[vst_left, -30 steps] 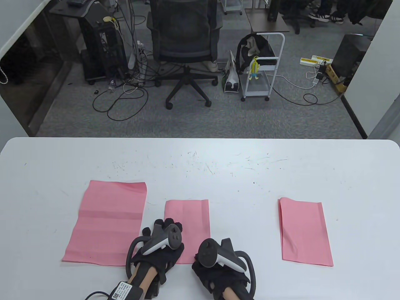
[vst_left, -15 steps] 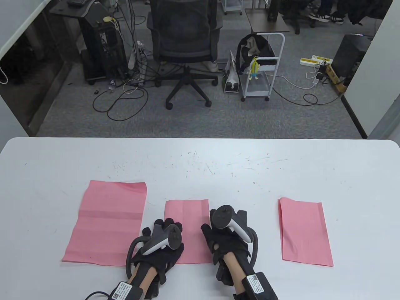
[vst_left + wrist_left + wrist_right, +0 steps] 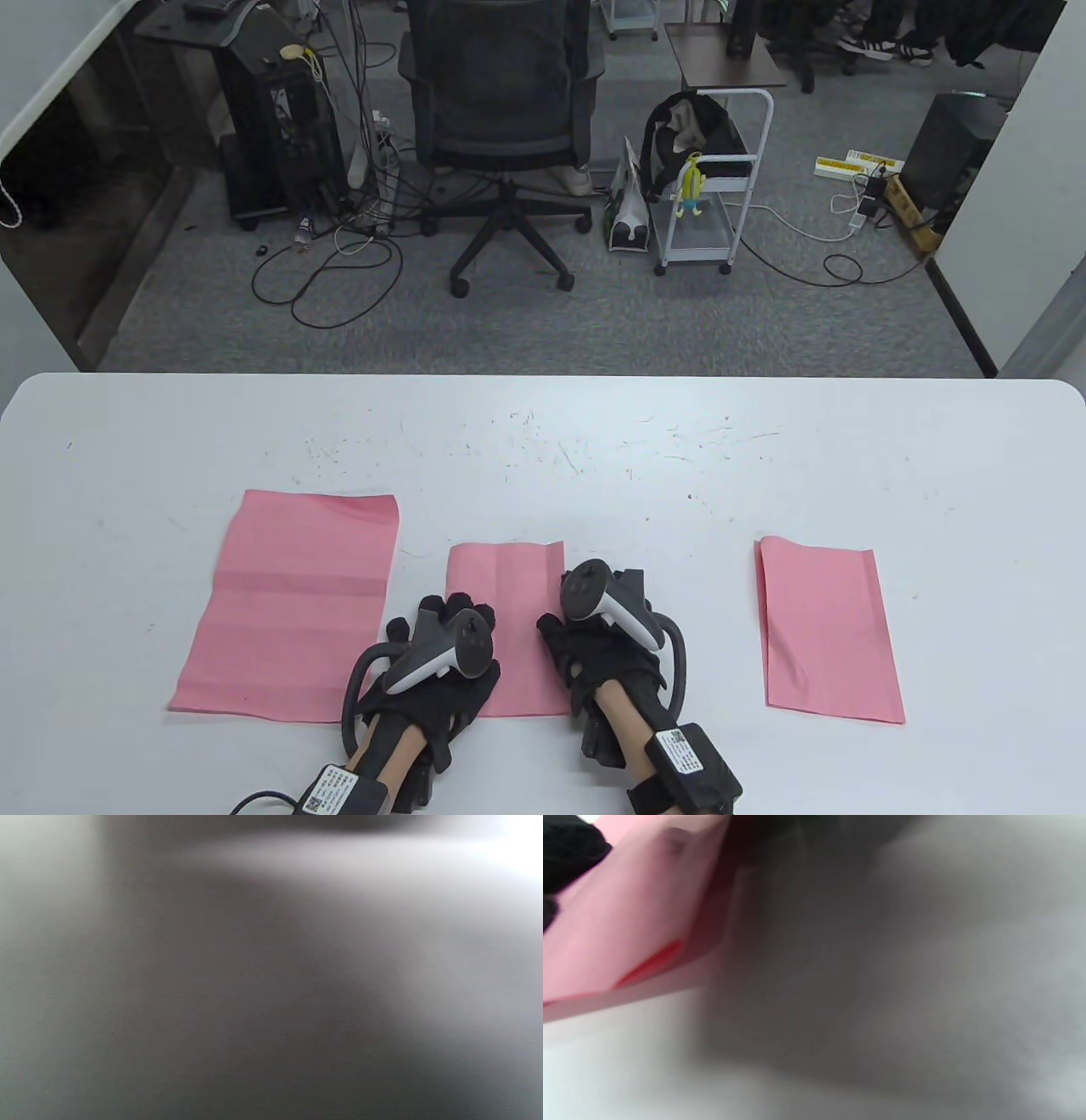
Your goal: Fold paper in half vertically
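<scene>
A folded pink paper (image 3: 509, 586) lies in the middle near the table's front edge. My left hand (image 3: 441, 654) rests flat on its lower left part. My right hand (image 3: 598, 632) rests at its right edge, over the lower right part. The right wrist view shows the pink paper (image 3: 628, 921) close up with a black fingertip (image 3: 568, 853) on it. The left wrist view is a grey blur.
A larger unfolded pink sheet (image 3: 293, 603) with creases lies to the left. Another folded pink paper (image 3: 827, 632) lies to the right. The white table (image 3: 543, 441) has scuff marks further back.
My right hand has moved up from the table's front edge onto the right edge of the middle paper, then shifted slightly left. The left hand has not moved.
</scene>
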A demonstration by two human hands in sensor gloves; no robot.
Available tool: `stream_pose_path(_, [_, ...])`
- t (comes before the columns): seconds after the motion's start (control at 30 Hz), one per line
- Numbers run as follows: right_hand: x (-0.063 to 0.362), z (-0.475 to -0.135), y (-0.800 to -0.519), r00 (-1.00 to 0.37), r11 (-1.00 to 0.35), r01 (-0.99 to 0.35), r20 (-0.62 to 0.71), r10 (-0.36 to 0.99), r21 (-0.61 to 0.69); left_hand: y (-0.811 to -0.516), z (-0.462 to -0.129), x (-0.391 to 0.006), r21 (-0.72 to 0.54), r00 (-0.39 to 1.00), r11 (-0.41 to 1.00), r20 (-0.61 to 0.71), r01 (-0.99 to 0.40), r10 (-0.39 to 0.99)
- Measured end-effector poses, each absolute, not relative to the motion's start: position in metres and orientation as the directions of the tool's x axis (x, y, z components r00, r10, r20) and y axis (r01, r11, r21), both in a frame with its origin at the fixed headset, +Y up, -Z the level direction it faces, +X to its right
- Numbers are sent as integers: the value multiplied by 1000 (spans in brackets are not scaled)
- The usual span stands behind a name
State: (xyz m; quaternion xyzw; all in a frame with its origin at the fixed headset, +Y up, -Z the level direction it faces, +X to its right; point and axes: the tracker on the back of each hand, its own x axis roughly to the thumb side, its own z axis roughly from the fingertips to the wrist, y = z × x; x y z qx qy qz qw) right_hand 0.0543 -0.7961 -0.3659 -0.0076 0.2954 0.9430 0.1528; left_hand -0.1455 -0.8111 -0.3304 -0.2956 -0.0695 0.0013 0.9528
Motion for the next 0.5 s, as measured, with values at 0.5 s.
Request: stream_pose_path(0.5, [50,-356,-776,-815,-681,-550,-134,564,483,-811,-331,-145,-565,990,824,132,45,37])
